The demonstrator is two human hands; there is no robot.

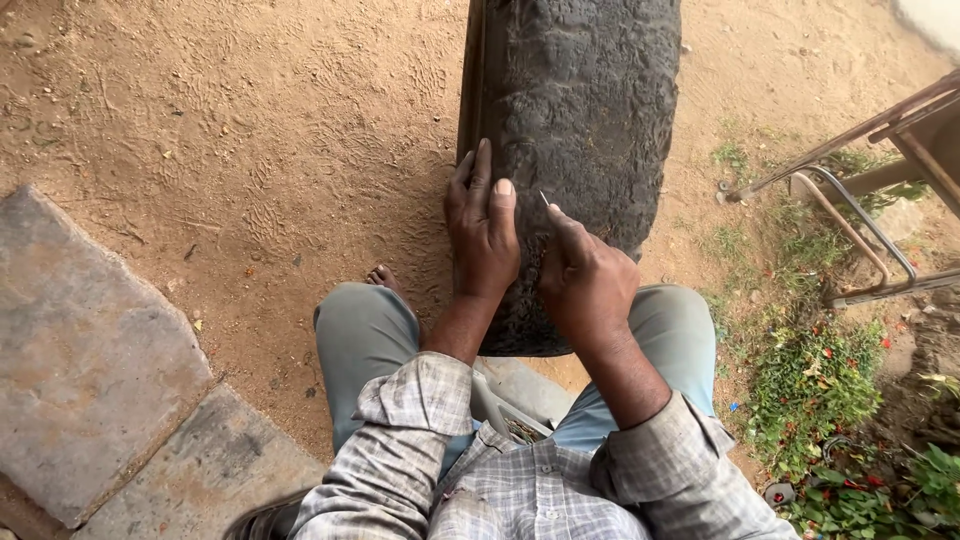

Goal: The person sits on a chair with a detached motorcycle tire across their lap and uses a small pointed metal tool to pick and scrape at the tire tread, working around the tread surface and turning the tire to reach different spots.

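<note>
Nearest the camera sat the person's grey-and-white checked shirt (520,490) and grey-trousered knees, with a worn black rubber tyre (575,120) standing upright between them on the sandy ground (250,150). Its tread ran straight away from the body, long axis pointing forward. The left hand (483,235) lay flat on the tread, fingers (484,180) extended together and gripping nothing, pressed against the left shoulder of the tyre. The right hand (585,280) was nearer the centre line, its fingers pinched narrow around a thin pointed metal tool (546,200) whose tip angled up and leftward, touching the tread just beside the left fingertips.
</note>
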